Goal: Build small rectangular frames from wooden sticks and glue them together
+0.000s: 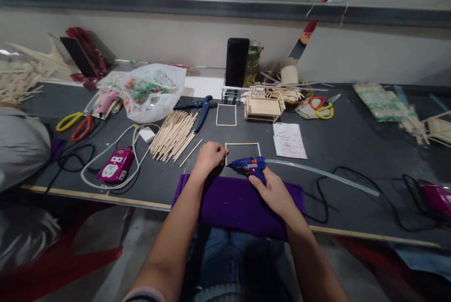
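Observation:
My right hand is wrapped round the handle of a blue hot glue gun, whose nozzle points left. A long clear glue stick sticks out of its back. Close to the nozzle, my left hand pinches the left side of a small wooden stick frame. The frame's near side is hidden behind the glue gun. Under my wrists a folded purple cloth lies along the table edge. Left of my left hand are a loose stick and a pile of wooden sticks.
Behind stand a finished stick frame, a wooden stick model, blue pliers and a phone. A paper and scissors lie right. Leftward are a plastic bag, a purple power socket with cables, and another person's sleeve.

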Demonstrator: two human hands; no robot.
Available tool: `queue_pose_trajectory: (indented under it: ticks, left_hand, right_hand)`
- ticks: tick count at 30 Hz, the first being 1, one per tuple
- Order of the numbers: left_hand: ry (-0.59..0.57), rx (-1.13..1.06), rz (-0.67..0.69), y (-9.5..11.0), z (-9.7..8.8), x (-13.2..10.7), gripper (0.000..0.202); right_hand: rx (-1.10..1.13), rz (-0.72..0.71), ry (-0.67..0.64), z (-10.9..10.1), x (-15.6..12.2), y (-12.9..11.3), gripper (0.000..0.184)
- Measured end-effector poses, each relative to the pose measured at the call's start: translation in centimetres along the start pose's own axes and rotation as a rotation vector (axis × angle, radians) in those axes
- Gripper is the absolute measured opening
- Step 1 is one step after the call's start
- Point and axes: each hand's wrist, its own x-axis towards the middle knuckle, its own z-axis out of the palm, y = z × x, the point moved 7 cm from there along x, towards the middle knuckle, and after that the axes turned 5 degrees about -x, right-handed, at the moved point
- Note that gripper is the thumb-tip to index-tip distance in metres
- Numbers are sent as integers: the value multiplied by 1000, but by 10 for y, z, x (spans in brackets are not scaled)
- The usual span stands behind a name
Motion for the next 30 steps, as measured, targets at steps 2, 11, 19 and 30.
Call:
queue_pose_trajectory:
  ticks: [2, 11, 19, 30]
  left_hand:
    - [-1, 2, 6, 1, 0, 0, 26]
    - [19, 19, 9, 1, -1, -1, 26]
    - [20, 38, 6, 2, -1, -1, 25]
    - [13, 16, 7, 2, -1, 0, 26]
  right_hand:
    - [-3, 6, 1, 0, 0, 0, 38]
    - [16, 26, -18, -2, -1, 0, 40]
    - [73, 5, 4, -5, 0, 2, 42]
    - [34, 29, -9, -2, 0, 3, 39]
